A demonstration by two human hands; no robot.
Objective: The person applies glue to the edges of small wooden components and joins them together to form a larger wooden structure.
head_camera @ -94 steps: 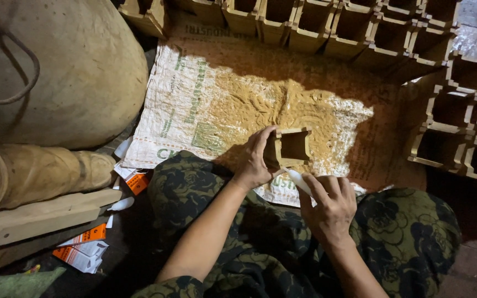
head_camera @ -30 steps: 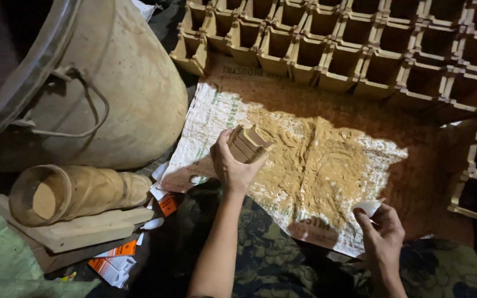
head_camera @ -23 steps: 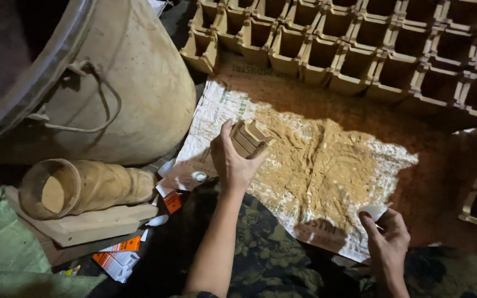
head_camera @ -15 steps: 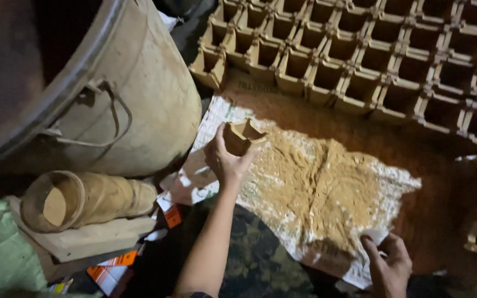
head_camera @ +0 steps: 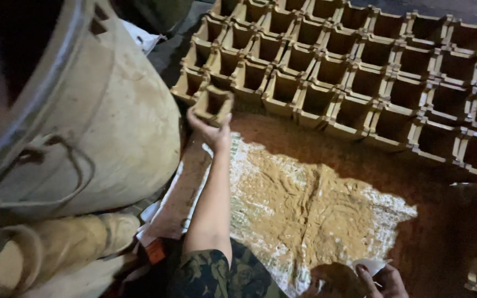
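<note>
Nearest the camera, at the bottom edge, the right hand (head_camera: 385,278) sits low over the near corner of the woven sack sheet (head_camera: 238,182). Its fingers curl around a small pale object, perhaps a scraper or a scrap of card; too little of it shows to say which.

On the sheet lies a spread of sandy yellow powder (head_camera: 310,204), raked into ridges. To the left stand a large clay-smeared drum (head_camera: 95,132) and, lower down, a cylindrical clay-coated mould (head_camera: 45,256) lying on its side.

Farther out, the left arm stretches forward. The left hand (head_camera: 211,127) grips a small square clay pot (head_camera: 213,104) from below, fingers clamped on its walls, the open mouth facing up and slightly tilted. The pot is held in the air just beside the near left corner of the rows of clay pots (head_camera: 360,72), which stand packed wall to wall on the reddish floor (head_camera: 437,221) beyond the sheet.

The step in hand looks like setting this freshly formed pot down among the others. The next move seems to call for lowering it level into the free spot at the end of the nearest row, snug against its neighbours without denting the soft walls, then loosening the fingers gently.
</note>
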